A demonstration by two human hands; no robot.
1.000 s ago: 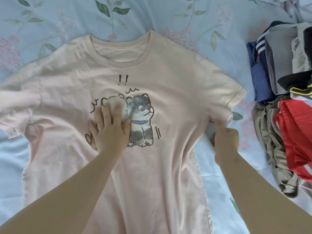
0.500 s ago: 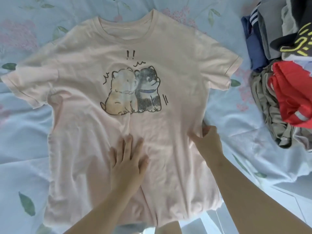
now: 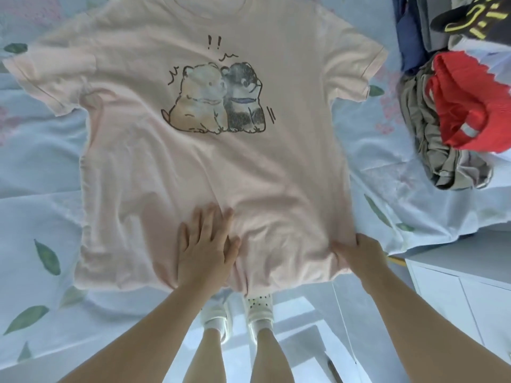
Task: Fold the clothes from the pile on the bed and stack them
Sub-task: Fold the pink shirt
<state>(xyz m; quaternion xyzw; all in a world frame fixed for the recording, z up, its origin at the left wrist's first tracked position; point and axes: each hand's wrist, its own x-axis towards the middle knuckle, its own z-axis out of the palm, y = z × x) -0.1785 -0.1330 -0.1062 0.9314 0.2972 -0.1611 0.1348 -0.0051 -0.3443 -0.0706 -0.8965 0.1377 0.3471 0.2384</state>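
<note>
Pink T-shirt [image 3: 193, 167] spread on bed [image 3: 36, 167], left hand [image 3: 206, 251] pressing flat with fingers straight, right hand [image 3: 359, 257] with its grip pinching the hem corner, clothes pile [image 3: 453, 106] at right

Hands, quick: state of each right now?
Left hand: open, pressing flat on the pink T-shirt.
Right hand: closed, gripping the pink T-shirt's right edge near the hem.

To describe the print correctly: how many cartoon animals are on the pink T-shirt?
2. The tan animal is on the left of the print, the dark grey animal on its right, touching it, on the chest of the T-shirt. Nothing covers the print.
</note>
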